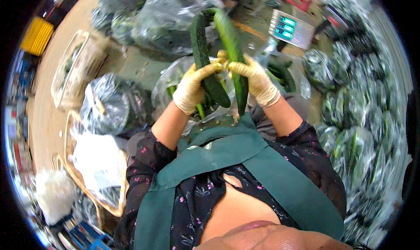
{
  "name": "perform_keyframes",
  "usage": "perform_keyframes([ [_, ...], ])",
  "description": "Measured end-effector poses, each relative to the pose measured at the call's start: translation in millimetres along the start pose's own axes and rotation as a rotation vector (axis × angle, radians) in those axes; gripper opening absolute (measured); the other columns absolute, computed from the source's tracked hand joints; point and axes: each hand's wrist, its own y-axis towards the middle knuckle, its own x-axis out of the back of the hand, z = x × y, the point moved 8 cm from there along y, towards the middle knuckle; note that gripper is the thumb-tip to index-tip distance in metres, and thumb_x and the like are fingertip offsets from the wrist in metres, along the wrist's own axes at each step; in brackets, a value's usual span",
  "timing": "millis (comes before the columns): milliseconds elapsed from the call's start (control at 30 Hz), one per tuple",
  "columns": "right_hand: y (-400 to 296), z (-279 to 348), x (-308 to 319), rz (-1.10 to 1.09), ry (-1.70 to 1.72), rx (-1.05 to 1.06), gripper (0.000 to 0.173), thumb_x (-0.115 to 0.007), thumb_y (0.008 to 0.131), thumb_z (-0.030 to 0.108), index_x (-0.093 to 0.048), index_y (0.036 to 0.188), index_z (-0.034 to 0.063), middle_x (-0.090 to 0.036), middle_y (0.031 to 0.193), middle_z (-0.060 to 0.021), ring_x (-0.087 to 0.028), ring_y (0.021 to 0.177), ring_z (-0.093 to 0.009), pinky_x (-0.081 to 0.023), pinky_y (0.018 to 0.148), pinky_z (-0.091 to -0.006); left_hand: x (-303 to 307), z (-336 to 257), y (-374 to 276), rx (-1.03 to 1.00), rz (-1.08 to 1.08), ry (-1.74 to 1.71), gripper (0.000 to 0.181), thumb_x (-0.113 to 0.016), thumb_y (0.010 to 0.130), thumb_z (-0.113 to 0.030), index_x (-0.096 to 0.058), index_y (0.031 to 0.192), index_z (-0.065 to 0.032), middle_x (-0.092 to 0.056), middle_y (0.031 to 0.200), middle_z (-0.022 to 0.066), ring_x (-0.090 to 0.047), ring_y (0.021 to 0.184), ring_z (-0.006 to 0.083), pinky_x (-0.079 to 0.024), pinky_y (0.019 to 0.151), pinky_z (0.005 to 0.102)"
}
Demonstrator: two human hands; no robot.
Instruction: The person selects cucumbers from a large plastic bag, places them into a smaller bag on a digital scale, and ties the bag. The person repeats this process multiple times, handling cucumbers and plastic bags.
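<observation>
In pale yellow gloves, both hands are raised before my chest. My left hand is closed round a dark green cucumber, which tilts with its lower end towards my right hand. A longer, lighter green cucumber stands steeply in my right hand. The fingertips of the two hands are close together. Beneath them an opened clear plastic bag holds more green vegetables, partly hidden. Beyond my right hand, more cucumbers lie by a plastic bag.
A digital scale display is lit at the upper right. Many bagged cucumbers lie piled along the right. Large filled plastic bags stand ahead, another bag at the left. Farther left are a pale crate and a basket with white plastic.
</observation>
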Motion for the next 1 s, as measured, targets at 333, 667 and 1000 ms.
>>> perform_keyframes([
  [333, -119.4, 132.9, 237.6, -0.446, -0.311, 0.531, 0.047, -0.065, 0.092, 0.026, -0.056, 0.128, -0.0018, -0.064, 0.107, -0.0068, -0.059, 0.096, -0.015, -0.045, 0.092, -0.0296, -88.2, 90.6, 149.6, 0.181, 0.118, 0.89, 0.097, -0.08, 0.075, -0.032, -0.029, 0.147, 0.0069, -0.065, 0.108, 0.0065, -0.061, 0.094, 0.0127, -0.048, 0.082, 0.0259],
  [667, -53.4, -66.1, 335.5, -0.472, -1.378, -0.189, 0.052, -0.075, 0.076, 0.025, -0.061, 0.123, 0.0071, -0.064, 0.114, -0.0179, -0.06, 0.108, -0.035, -0.048, 0.094, -0.0421, -108.7, 129.6, 227.0, 0.196, 0.085, 0.194, 0.026, -0.063, 0.088, -0.027, -0.066, 0.097, -0.0027, -0.068, 0.087, 0.011, -0.065, 0.082, 0.0208, -0.051, 0.077, 0.0333],
  [1000, -28.5, -192.3, 356.0, 0.155, -1.405, -0.598, 0.057, -0.069, 0.074, 0.037, -0.063, 0.124, 0.0094, -0.066, 0.118, -0.0171, -0.063, 0.108, -0.033, -0.049, 0.094, -0.0397, -129.0, 100.6, 185.2, 0.18, 0.222, 0.255, 0.042, -0.05, 0.092, -0.031, -0.068, 0.093, 0.0066, -0.067, 0.108, 0.0201, -0.062, 0.092, 0.0242, -0.048, 0.086, 0.0319],
])
